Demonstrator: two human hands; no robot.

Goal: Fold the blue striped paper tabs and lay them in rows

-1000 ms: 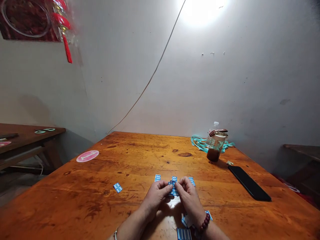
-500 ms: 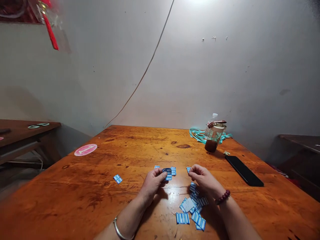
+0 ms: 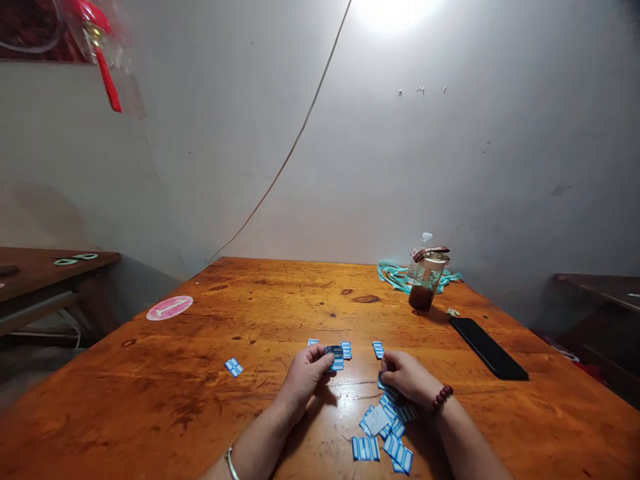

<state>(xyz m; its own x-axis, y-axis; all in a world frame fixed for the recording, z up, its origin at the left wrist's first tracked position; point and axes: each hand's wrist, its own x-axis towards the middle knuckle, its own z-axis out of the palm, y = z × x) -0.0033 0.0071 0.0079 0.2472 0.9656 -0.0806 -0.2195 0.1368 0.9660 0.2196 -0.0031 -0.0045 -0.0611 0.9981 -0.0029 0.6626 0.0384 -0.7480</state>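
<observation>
My left hand point(image 3: 306, 372) pinches a small stack of blue-and-white striped cards point(image 3: 336, 360) between thumb and fingers above the table. My right hand point(image 3: 406, 377) is closed, its fingertips on a card point(image 3: 382, 383) at the far end of a loose pile of cards point(image 3: 395, 427). One pale card point(image 3: 376, 420) lies face differently on that pile. Just beyond the right fingers a single card point(image 3: 378, 349) rests on the wood. Another card point(image 3: 347, 349) lies behind the held stack, and one point(image 3: 313, 342) is partly covered by my left hand. Farther left lies a card with a cross pattern point(image 3: 234, 367).
On the wooden table point(image 3: 280, 300), a black phone point(image 3: 487, 347) lies right of my hands. Behind it stand a bottle of dark drink point(image 3: 424, 287) and a clear plastic bottle point(image 3: 427, 239) by turquoise straps point(image 3: 393, 273). A pink round sticker point(image 3: 170, 308) is at left.
My right hand has let go of the card at the back and come nearer, to the pile. The left hand keeps its stack. The view has tilted slightly up.
</observation>
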